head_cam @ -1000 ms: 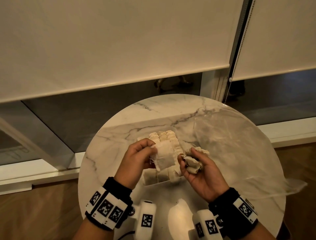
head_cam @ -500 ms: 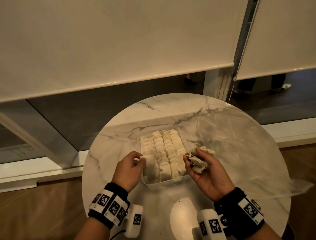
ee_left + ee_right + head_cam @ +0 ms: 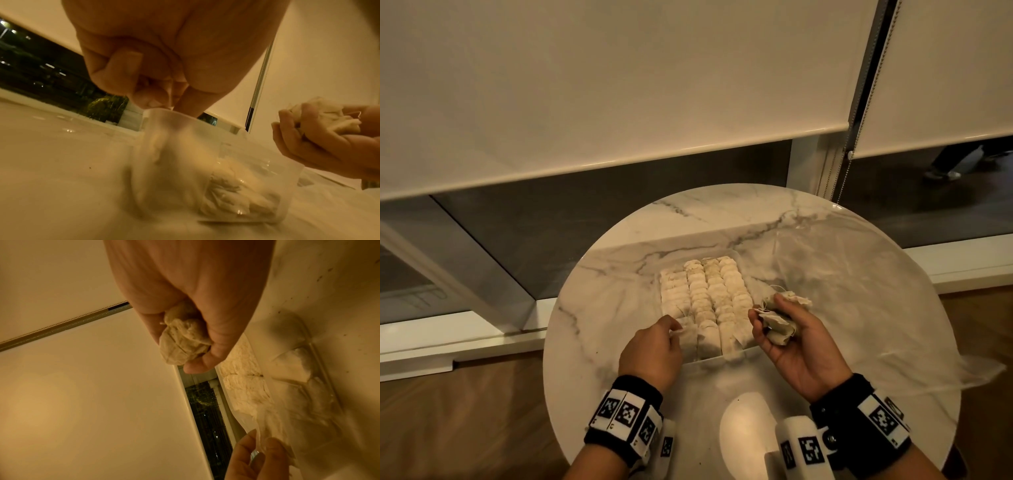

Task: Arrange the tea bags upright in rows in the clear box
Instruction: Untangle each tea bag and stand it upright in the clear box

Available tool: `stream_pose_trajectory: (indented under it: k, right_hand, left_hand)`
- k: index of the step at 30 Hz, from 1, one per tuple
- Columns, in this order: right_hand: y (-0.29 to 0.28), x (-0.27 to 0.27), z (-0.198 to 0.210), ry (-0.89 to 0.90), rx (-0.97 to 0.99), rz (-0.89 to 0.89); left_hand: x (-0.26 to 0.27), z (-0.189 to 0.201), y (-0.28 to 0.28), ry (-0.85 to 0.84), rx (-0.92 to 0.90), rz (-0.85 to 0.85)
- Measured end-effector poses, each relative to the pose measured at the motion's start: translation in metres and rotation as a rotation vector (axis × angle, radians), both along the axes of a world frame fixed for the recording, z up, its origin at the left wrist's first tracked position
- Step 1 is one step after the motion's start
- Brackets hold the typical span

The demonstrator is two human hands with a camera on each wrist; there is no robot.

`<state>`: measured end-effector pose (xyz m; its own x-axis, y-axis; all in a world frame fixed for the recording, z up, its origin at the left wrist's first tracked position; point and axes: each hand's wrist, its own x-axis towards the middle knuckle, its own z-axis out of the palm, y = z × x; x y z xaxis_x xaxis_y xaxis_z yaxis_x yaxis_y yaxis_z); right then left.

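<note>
Pale paper tea bags [image 3: 705, 291] stand upright in four rows inside the clear box [image 3: 709, 362], which sits near the middle of the round marble table [image 3: 619, 284]. At the box's near left corner, the left hand [image 3: 650, 349] pinches the top of one tea bag [image 3: 688, 334] standing in the box. Just right of the box, the right hand [image 3: 796, 346] lies palm up, fingers curled round a bunch of loose bags [image 3: 779, 323]. Beyond that hand, a clear plastic bag [image 3: 859, 291] covers the table's right side.
</note>
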<state>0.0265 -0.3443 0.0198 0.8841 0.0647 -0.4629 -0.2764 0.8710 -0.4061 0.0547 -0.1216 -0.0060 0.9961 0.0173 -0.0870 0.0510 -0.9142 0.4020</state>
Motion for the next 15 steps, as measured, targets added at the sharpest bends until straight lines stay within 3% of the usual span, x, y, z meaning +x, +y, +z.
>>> stream_pose_trajectory:
  k: [5,11,15]
  right_hand:
    - [0.000,0.000,-0.001,0.006,-0.001,0.000]
    - [-0.001,-0.001,0.000,0.002,0.007,-0.006]
    - [-0.003,0.000,0.000,0.009,0.002,-0.014]
  left_hand:
    - [0.001,0.003,-0.004,0.002,0.122,-0.023]
    - [-0.007,0.012,-0.011,-0.179,0.155,-0.078]
    - [-0.017,0.007,-0.023,-0.037,0.350,-0.259]
